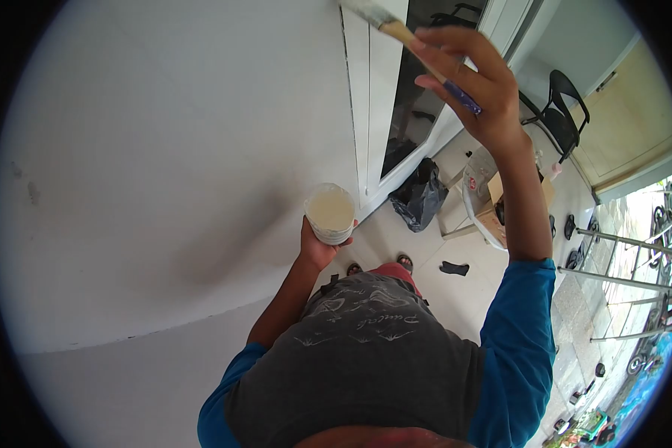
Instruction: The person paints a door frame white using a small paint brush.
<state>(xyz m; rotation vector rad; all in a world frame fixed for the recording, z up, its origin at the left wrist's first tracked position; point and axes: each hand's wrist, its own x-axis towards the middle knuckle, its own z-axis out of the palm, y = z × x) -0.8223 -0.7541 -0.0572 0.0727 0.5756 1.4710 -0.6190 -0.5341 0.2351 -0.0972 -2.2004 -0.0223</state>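
My right hand point(474, 82) is raised at the top of the view, its fingers closed around the handle of a paintbrush point(397, 30). The brush has a wooden handle with a purple end, and its pale-smeared bristles lie close to the white wall point(164, 149) beside the door frame. Lower down, my left hand point(319, 248) grips a plastic cup of paint point(330, 211) from below. Off-white paint shows inside the cup, whose rim is smeared with it. The wall stands right beside the cup on the left.
A glazed door with a white frame point(377, 97) adjoins the wall. At its foot sits a black plastic bag point(420, 196). A small table point(476, 193) holds a cardboard box point(493, 224). Farther right are a black chair point(564, 112) and a metal ladder point(627, 280). Footwear point(454, 268) lies on the tiled floor.
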